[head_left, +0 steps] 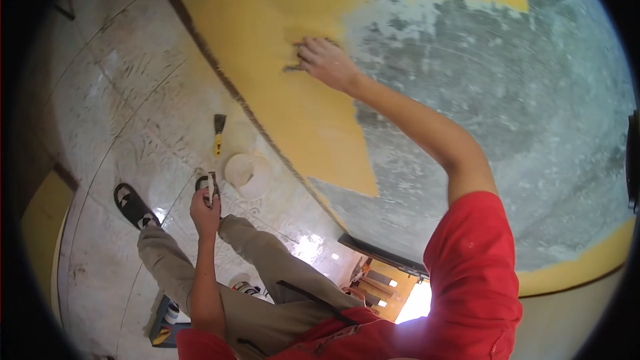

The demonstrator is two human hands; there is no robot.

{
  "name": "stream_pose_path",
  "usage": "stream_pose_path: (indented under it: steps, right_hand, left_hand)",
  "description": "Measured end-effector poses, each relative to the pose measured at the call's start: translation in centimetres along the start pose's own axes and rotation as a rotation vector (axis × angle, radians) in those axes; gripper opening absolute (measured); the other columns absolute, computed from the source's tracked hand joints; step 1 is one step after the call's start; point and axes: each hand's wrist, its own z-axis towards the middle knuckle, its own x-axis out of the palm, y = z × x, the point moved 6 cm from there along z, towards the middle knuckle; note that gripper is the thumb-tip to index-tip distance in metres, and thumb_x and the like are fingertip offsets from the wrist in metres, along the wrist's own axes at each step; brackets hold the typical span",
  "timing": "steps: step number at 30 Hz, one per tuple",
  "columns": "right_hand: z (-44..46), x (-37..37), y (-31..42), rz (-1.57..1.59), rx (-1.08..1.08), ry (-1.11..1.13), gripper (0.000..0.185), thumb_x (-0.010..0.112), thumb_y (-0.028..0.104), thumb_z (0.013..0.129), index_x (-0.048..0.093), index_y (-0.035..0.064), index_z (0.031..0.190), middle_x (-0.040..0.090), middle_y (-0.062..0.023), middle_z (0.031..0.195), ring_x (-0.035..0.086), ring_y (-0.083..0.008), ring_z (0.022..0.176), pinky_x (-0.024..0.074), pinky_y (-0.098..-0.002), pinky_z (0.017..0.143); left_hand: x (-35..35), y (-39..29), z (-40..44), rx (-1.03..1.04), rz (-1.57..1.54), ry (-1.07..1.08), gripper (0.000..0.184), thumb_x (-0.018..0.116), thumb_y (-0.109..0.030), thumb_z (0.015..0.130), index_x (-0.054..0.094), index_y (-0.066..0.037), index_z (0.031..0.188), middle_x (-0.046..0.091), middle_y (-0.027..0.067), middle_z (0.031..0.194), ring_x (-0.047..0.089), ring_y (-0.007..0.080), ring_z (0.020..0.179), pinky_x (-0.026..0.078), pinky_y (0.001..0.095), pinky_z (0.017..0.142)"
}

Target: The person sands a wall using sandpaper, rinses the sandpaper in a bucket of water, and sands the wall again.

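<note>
Right hand: my right hand (pixel 328 64) is at the yellow part of the wall, left of the grey patch, fingers bent and partly closed. Dark edges show beside them, but I cannot tell whether I grip something thin or only press it. The bent fingers probably help me bear on the surface.

Left hand: my left hand (pixel 205 215) is closed around a narrow tool (pixel 212 184), held low above the floor. Its pale end points away from me, likely to keep it ready and clear of my legs.

Wall: the curved-looking yellow wall (pixel 327 130) fills the right side, near my reaching arm. Its broad grey patch (pixel 460 80) has ragged edges and pale smears.

Floor: on the smudged tiles (pixel 143 140), a scraper (pixel 219 135) lies with its yellow handle towards me and its dark blade away, perhaps so I can pick it up handle first. Just to its right and nearer is a whitish bucket (pixel 248 176), probably set within easy reach.

Near side: a white tub (pixel 247 287) sits beyond my trouser leg, and a dark tray (pixel 158 323) holding small items is to its left.
</note>
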Motion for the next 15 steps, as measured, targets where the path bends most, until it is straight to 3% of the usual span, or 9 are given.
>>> stream_pose_path:
  steps: [2, 6, 8, 11, 13, 14, 15]
  right_hand:
    - [-6.0, -7.1, -5.0, 0.105, 0.11, -0.3, 0.018, 0.065, 0.017, 0.084, 0.071, 0.0085, 0.099, 0.061, -0.0075, 0.128, 0.052, -0.0284, 0.13, 0.0445, -0.0412, 0.111]
    - [-16.9, -18.7, -12.0, -0.1, 0.309, -0.196, 0.026, 0.075, 0.016, 0.081, 0.073, 0.0136, 0.108, 0.06, -0.0043, 0.132, 0.05, -0.0263, 0.135, 0.0434, -0.043, 0.115]
    - [-21.6, -21.8, -14.3, -0.329, 0.433, -0.185, 0.035, 0.073, 0.018, 0.089, 0.071, 0.0154, 0.124, 0.059, -0.0063, 0.14, 0.048, -0.0303, 0.138, 0.0427, -0.0429, 0.115]
    - [-22.0, -22.4, -16.1, -0.45, 0.542, -0.286, 0.043, 0.07, 0.015, 0.092, 0.066, 0.0182, 0.135, 0.056, -0.0084, 0.146, 0.046, -0.0307, 0.14, 0.0396, -0.0455, 0.116]
    - [-16.9, -20.8, -16.0, -0.34, 0.608, -0.361, 0.044, 0.067, 0.013, 0.095, 0.063, 0.0175, 0.138, 0.055, -0.0085, 0.147, 0.044, -0.0314, 0.142, 0.038, -0.0476, 0.116]
    - [-13.2, -18.7, -15.1, -0.275, 0.613, -0.341, 0.041, 0.065, 0.012, 0.093, 0.064, 0.0149, 0.134, 0.058, -0.0088, 0.141, 0.046, -0.0328, 0.14, 0.0383, -0.0488, 0.114]
    - [-9.8, -15.7, -14.0, -0.217, 0.481, -0.23, 0.039, 0.066, 0.012, 0.088, 0.064, 0.0117, 0.127, 0.06, -0.0093, 0.133, 0.049, -0.0332, 0.135, 0.0399, -0.0462, 0.112]
  left_hand:
    - [0.7, -0.3, -0.2, 0.023, -0.011, 0.029, 0.024, 0.074, -0.009, 0.084, 0.064, 0.0, 0.104, 0.062, 0.0116, 0.085, 0.057, 0.0238, 0.066, 0.048, 0.0369, 0.063]
    - [2.0, 0.3, -0.1, -0.002, -0.059, 0.027, 0.024, 0.074, -0.008, 0.083, 0.064, -0.001, 0.103, 0.062, 0.0099, 0.084, 0.056, 0.0221, 0.066, 0.048, 0.0357, 0.063]
    - [2.2, 1.0, 0.1, -0.05, -0.062, 0.024, 0.024, 0.074, -0.008, 0.083, 0.065, -0.001, 0.104, 0.063, 0.0098, 0.084, 0.056, 0.0219, 0.066, 0.048, 0.0351, 0.063]
    - [2.2, 0.5, 0.9, -0.024, -0.051, -0.002, 0.026, 0.075, -0.011, 0.084, 0.066, 0.0, 0.106, 0.064, 0.0102, 0.086, 0.056, 0.0211, 0.067, 0.048, 0.0348, 0.065]
    - [2.0, 0.3, 1.7, -0.049, -0.04, 0.034, 0.029, 0.075, -0.013, 0.085, 0.066, 0.001, 0.109, 0.065, 0.0101, 0.089, 0.056, 0.0203, 0.067, 0.048, 0.0348, 0.065]
    - [1.9, 0.3, 1.9, -0.049, -0.028, 0.034, 0.029, 0.075, -0.013, 0.085, 0.066, 0.001, 0.109, 0.065, 0.0101, 0.089, 0.056, 0.0203, 0.067, 0.048, 0.0348, 0.065]
    - [1.9, 0.2, 1.5, -0.057, -0.023, 0.029, 0.028, 0.075, -0.013, 0.085, 0.066, 0.001, 0.107, 0.065, 0.0101, 0.088, 0.056, 0.0206, 0.067, 0.048, 0.0348, 0.065]
